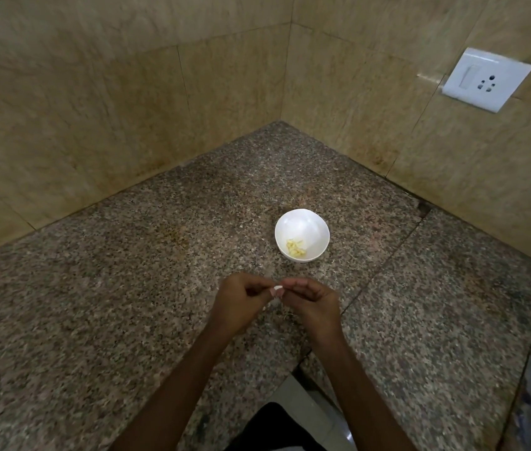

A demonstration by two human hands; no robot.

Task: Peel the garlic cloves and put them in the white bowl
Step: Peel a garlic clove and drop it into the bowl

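- A speckled brown-grey granite counter (94,304) fills the lower part of the view and narrows into a corner at 12 o'clock.
- Beige stone-look wall tiles (127,109) rise on both sides of that corner, and darker stains run along their lower edge where they meet the counter.
- A white switch-and-socket plate (485,79) is fixed to the right-hand wall, at about 2 o'clock.
- A dark seam (384,265) crosses the counter diagonally, from the wall at 3 o'clock down towards the near edge.
- At 6 o'clock, a strip of pale floor (306,408) shows past the counter's edge.
- The left hand (238,302) and right hand (313,304) meet just above the counter, near the middle of the view. Both have their fingers curled and pinch one small white garlic clove (277,288) between the fingertips.
- The white bowl (303,219) stands on the counter near the hands, at about 1 o'clock from them.
- A few yellowish peeled cloves (296,249) lie at the bottom of the bowl.
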